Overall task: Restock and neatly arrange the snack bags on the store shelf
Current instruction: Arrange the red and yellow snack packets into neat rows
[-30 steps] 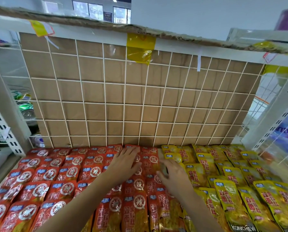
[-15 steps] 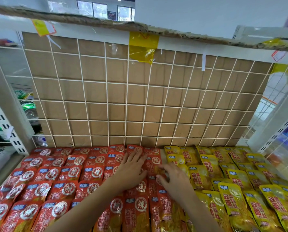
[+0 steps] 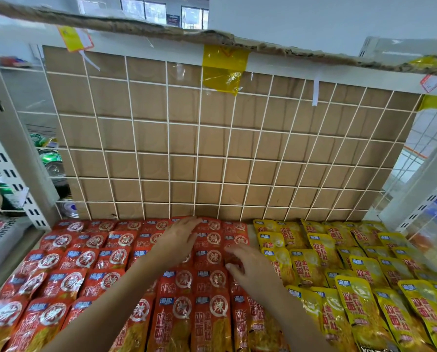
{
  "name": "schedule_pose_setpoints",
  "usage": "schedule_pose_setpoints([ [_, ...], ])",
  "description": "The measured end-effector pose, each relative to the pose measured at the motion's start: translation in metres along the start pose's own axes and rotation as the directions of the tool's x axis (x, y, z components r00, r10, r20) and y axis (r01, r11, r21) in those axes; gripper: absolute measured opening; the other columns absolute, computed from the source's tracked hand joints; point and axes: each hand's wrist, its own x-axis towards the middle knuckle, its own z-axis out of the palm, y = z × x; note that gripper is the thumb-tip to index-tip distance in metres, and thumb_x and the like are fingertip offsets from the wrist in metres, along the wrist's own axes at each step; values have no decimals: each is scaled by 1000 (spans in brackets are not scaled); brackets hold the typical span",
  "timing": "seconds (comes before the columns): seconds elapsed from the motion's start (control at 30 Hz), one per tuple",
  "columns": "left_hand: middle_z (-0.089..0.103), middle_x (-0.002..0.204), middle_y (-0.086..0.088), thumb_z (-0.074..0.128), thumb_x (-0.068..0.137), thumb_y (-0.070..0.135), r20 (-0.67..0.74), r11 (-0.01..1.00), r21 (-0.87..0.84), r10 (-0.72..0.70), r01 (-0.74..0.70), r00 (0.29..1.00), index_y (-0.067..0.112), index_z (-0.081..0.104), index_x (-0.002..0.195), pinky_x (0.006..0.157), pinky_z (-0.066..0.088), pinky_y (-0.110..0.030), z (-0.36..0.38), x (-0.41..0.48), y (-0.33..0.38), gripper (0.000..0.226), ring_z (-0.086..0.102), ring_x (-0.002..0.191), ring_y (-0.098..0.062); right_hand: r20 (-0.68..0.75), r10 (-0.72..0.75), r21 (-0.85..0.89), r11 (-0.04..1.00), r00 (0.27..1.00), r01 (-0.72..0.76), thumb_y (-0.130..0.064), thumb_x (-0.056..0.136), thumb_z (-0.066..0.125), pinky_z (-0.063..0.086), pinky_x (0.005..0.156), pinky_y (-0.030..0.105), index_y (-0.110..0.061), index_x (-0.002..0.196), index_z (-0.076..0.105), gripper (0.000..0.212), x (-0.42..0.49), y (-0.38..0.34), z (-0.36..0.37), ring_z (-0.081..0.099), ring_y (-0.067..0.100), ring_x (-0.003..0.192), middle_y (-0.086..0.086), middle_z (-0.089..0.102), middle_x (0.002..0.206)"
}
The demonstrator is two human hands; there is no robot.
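open air above bags [image 3: 212,283], wire grid [image 3: 199,148] behind

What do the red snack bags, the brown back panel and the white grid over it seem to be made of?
Red snack bags: probably glossy plastic film; they show glints and wrinkles.
Brown back panel: matte cardboard, judging by colour and faint creases.
White grid: thin wire, likely painted metal; cannot confirm.

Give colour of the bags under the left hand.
The bags are red, with a white circled character and blue logo patch; head view.
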Motion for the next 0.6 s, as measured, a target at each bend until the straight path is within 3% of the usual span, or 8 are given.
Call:
schedule_pose_setpoints([
  [0.1,27,152,1,35,100,23,35,999,33,-10,9,999,20,25,146,116,17,-32,1,0,-5,47,24,139,-16,71,-32,-4,999,997,32,-38,97,42,19,113,24,-23,145,29,52,9,-6,6,24,8,139,-7,28,151],
  [0.2,23,153,-1,35,100,25,-4,998,9,-54,54,999,19,20,147,116,15,-32,5,-3,-5,50,20,141,-16,94,20,81,996,995,-28,-41,96,41,13,114,24,-23,149,14,62,17,-13,13,14,10,142,-8,12,156],
  [0.27,23,153,0,35,99,27,-16,997,40,-71,72,997,19,20,148,116,11,-32,6,-4,-5,51,18,141,-16,66,71,138,987,995,-80,-40,96,42,12,114,25,-22,149,12,64,25,-14,17,13,12,143,-6,11,156],
  [0.4,20,154,2,32,100,36,20,986,161,-50,46,999,20,20,147,116,3,-35,8,-3,-7,52,15,142,-16,65,151,16,988,986,-153,-43,96,39,12,116,32,-16,149,11,65,48,-10,22,12,18,144,4,13,157],
  [0.53,22,153,4,3,81,60,6,962,257,-92,87,996,25,23,146,115,7,-38,12,-3,-15,77,18,141,-19,134,168,-46,985,977,-163,-47,97,34,7,116,33,-13,149,12,67,64,-9,25,7,19,145,5,12,157],
  [0.6,20,154,2,11,86,60,16,968,222,-121,114,993,27,24,146,115,9,-39,12,-1,-17,69,17,141,-21,158,143,-69,989,977,-133,-47,97,33,5,116,32,-12,149,13,65,68,-10,25,5,18,145,5,12,157],
])
